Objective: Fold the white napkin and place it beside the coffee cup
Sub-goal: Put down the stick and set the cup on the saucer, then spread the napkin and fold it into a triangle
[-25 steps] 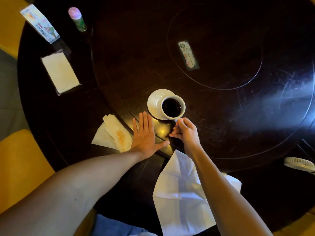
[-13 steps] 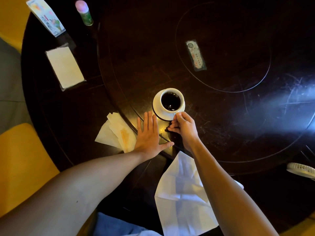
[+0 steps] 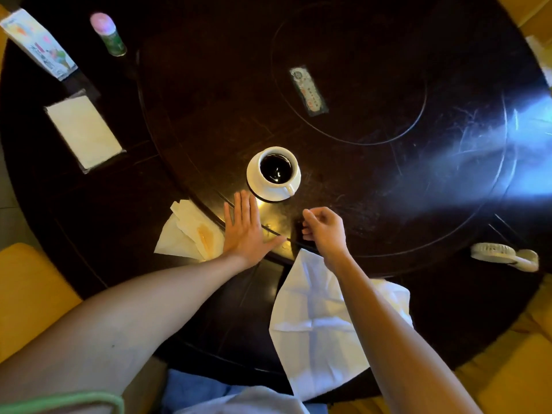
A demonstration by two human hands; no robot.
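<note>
Currently: Napkin Unfolded, Cup Standing Alone

Currently, the white napkin [image 3: 316,321] is seen lying spread out and creased on the near edge of the dark round surface [image 3: 388,189], partly covered by the right forearm and hanging over the rim toward the person. It is not yet folded. The coffee cup [image 3: 276,170] is set upright on its saucer [image 3: 254,182], filled with dark coffee, its handle turned toward the near right.

The left hand [image 3: 245,231] is laid flat on the surface, palm down, fingers straight and close together, the thumb spread; its grip is apart and nothing is held. Its fingertips are found just beside the saucer, not touching it. The right hand [image 3: 327,231] is raised near the cup, well clear of the handle, with its fingers loosely curled and its grip closed on nothing visible.

A stained paper napkin [image 3: 191,234] is seen just left of the left hand. Farther left, a tissue pack [image 3: 85,131], a printed leaflet [image 3: 38,44] and a small pink-capped bottle [image 3: 107,34] are placed. A card [image 3: 309,91] rests on the centre, and a white handheld fan [image 3: 504,255] lies at the right edge.
</note>
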